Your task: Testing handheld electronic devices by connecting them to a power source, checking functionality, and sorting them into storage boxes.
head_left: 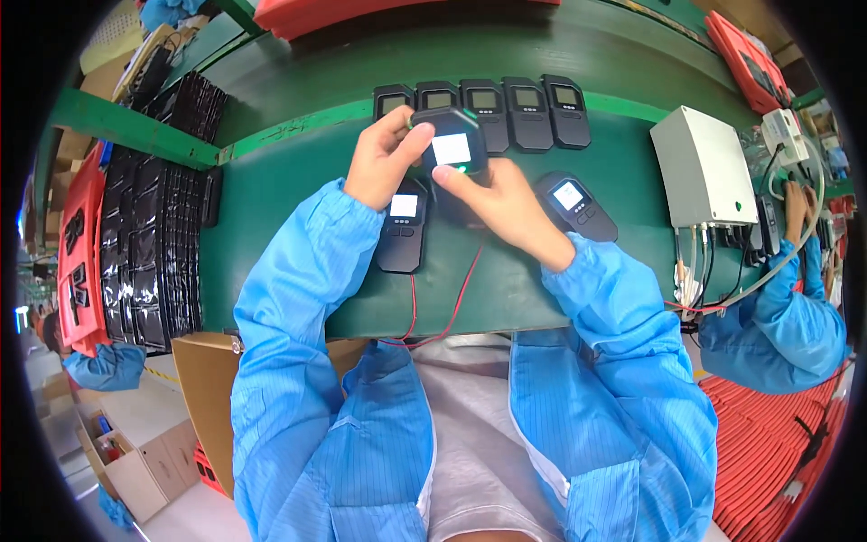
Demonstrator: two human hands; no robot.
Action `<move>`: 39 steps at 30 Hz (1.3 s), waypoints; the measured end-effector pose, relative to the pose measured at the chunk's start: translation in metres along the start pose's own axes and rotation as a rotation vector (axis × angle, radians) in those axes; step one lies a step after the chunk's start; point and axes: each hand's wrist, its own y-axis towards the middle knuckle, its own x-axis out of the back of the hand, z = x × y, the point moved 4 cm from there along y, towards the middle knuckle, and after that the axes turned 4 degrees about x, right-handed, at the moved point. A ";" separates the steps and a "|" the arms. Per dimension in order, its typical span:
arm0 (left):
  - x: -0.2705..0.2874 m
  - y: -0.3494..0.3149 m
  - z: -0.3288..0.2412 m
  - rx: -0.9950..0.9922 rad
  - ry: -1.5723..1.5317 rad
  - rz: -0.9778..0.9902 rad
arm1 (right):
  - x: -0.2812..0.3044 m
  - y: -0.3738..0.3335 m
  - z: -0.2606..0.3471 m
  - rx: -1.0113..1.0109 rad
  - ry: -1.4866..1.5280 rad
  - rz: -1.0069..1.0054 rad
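Note:
Both my hands hold up one black handheld meter (458, 127) with a lit white screen and a green light. My left hand (386, 161) is closed round its left side, thumb along the edge by the screen. My right hand (506, 200) grips it from the lower right, thumb on the face just below the screen. Under my left wrist lies a second meter (403, 237), screen lit, with a red wire near its lower end. A third lit meter (578, 208) lies tilted beyond my right wrist. Behind them, several dark-screened meters (526, 113) stand in a row.
A white box (704, 167) with cables stands at the right of the green table (298, 235). Stacked black trays (149, 235) and a red tray (79, 244) are on the left. A co-worker's blue sleeve (781, 307) is at right, near piled red sheets (759, 443).

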 end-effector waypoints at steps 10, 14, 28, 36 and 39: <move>-0.010 0.103 -0.020 -0.065 0.152 0.015 | 0.015 0.008 -0.013 0.007 0.612 -0.161; 0.034 0.184 0.003 0.014 0.500 -0.141 | 0.015 0.015 -0.025 0.015 0.787 -0.121; 0.063 0.044 0.019 0.045 1.346 -0.163 | 0.002 0.005 -0.016 0.293 0.227 -0.195; 0.042 0.014 -0.013 0.210 1.055 -0.166 | 0.008 0.021 -0.029 0.125 0.810 -0.016; 0.025 -0.008 -0.008 0.035 0.140 -0.061 | 0.007 0.021 -0.027 0.182 0.631 -0.103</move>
